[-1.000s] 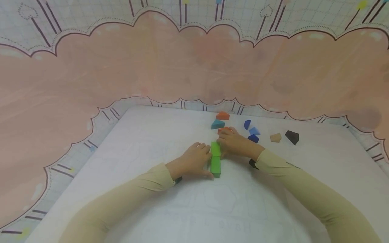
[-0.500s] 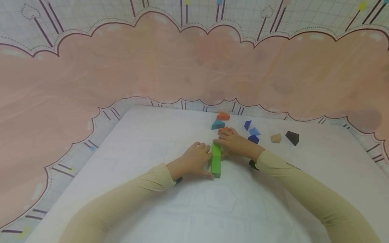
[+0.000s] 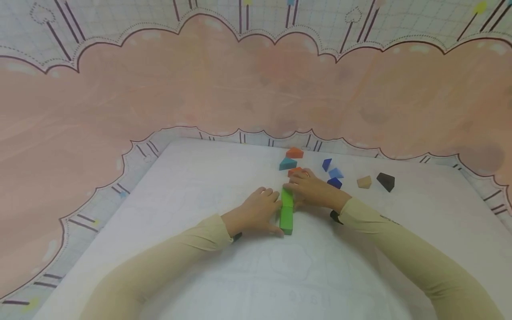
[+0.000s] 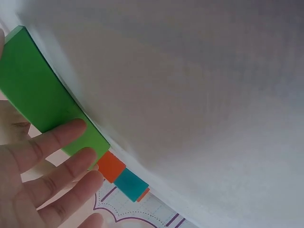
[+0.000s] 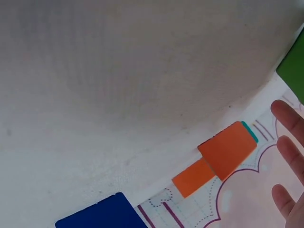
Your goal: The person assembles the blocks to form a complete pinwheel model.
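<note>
Two green blocks [image 3: 286, 221] stand end to end in a line on the white table. My left hand [image 3: 257, 212] lies along their left side, thumb near the closest end. In the left wrist view its straight, spread fingers [image 4: 66, 183] touch the green face. At the far end is my right hand [image 3: 316, 191], index finger by the top of the far block and thumb low on its right side. Straight fingers [image 5: 290, 154] show beside green in the right wrist view. Just beyond, an orange block [image 3: 294, 171] is partly hidden by the right hand.
Behind it stand a teal triangular block [image 3: 287, 164] and another orange one [image 3: 294, 153]. To the right lie several blue blocks [image 3: 334, 183], a tan block [image 3: 364, 182] and a black block [image 3: 386, 182]. A patterned cloth wall [image 3: 256, 89] rises behind the table.
The right index finger has shifted left over the far end of the green blocks. Blocks and hands have moved very slightly right; the other blocks stay put.
</note>
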Action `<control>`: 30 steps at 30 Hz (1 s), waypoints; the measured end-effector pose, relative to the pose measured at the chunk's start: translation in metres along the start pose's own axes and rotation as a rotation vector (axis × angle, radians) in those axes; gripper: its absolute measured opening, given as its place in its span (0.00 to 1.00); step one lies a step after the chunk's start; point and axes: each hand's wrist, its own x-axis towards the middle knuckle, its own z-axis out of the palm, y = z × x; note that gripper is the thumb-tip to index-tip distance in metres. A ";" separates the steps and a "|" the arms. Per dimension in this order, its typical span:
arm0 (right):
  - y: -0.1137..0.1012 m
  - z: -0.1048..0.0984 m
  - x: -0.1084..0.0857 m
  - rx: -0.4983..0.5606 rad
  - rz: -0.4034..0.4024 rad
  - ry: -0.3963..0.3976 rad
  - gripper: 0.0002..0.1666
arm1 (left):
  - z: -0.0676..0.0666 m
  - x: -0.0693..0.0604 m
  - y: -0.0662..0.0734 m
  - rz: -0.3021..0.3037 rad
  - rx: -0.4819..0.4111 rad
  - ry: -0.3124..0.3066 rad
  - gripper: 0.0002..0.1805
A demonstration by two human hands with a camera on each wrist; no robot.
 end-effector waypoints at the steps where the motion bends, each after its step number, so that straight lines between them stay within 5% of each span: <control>1: -0.001 0.000 0.000 0.005 0.001 0.001 0.38 | 0.000 0.000 0.000 -0.001 -0.005 -0.005 0.43; 13: 0.000 -0.008 -0.007 0.000 0.055 -0.038 0.40 | -0.008 -0.005 -0.003 0.015 0.007 -0.015 0.43; 21: 0.028 -0.025 -0.034 0.013 0.170 0.014 0.41 | -0.011 -0.007 -0.006 0.050 -0.076 0.106 0.37; 30: 0.054 -0.027 -0.068 -0.021 0.211 0.088 0.32 | -0.002 -0.003 0.002 0.120 -0.032 0.092 0.33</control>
